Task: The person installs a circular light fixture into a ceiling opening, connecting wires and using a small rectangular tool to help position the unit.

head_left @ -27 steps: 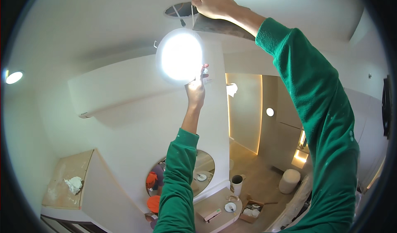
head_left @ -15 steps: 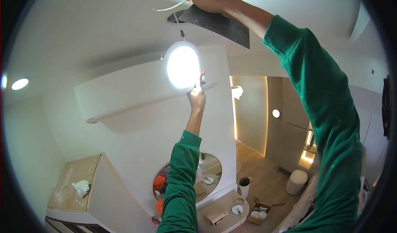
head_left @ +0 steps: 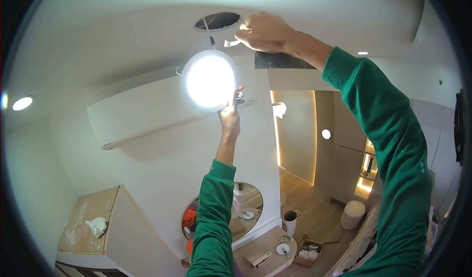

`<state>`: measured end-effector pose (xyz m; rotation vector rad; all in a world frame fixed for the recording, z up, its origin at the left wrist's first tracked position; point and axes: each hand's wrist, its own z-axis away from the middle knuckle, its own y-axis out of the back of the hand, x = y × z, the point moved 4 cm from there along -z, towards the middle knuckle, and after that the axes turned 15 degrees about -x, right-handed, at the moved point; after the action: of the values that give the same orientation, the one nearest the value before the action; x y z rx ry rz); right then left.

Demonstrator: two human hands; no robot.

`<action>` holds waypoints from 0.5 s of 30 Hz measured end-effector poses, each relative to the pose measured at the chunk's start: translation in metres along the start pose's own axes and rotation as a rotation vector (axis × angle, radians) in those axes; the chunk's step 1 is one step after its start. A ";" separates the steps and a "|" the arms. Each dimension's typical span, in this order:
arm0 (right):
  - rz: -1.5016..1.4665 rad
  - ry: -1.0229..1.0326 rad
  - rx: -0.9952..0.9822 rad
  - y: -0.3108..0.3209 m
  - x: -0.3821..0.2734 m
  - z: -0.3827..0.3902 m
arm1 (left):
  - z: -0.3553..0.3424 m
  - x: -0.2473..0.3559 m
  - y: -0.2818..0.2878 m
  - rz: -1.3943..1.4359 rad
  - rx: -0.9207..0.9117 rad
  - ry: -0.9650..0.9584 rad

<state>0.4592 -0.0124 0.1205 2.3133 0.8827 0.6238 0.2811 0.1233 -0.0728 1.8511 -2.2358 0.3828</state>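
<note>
A lit round white downlight (head_left: 211, 80) hangs by its cable (head_left: 212, 42) below a round hole (head_left: 219, 21) in the ceiling. My left hand (head_left: 229, 117) grips the lamp's lower right rim, and a spring clip shows near the fingers. Right of the hole, my right hand (head_left: 268, 31) is closed just under the ceiling. A short white strip (head_left: 230, 43) sticks out from its fingers. A dark flat rectangular blade (head_left: 285, 60), like a plastering trowel, shows below and behind that hand; its handle is hidden.
A long white air conditioner (head_left: 147, 112) is on the wall behind the lamp. At lower left stands a tall cabinet (head_left: 132, 228) with a crumpled white lump (head_left: 97, 226) on top. Below are a round mirror (head_left: 253, 203), a counter (head_left: 275, 264), an open carton (head_left: 307, 257) and a stool (head_left: 353, 215).
My right hand has moved right and down from beside the hole, taking the dark blade and white strip along. The hole is now uncovered. The lamp has shifted slightly left with my left hand.
</note>
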 end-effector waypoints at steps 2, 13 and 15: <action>0.071 0.000 -0.026 -0.011 -0.001 0.001 | 0.003 0.003 -0.002 0.048 -0.015 0.015; 0.170 0.178 -0.006 -0.037 0.002 -0.026 | 0.005 0.005 -0.008 0.108 -0.068 0.047; 0.165 0.220 0.117 -0.038 -0.004 -0.033 | 0.004 0.005 -0.006 0.083 -0.055 0.056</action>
<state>0.4198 0.0199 0.1183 2.4737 0.8512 0.9340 0.2861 0.1160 -0.0741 1.7042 -2.2679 0.3787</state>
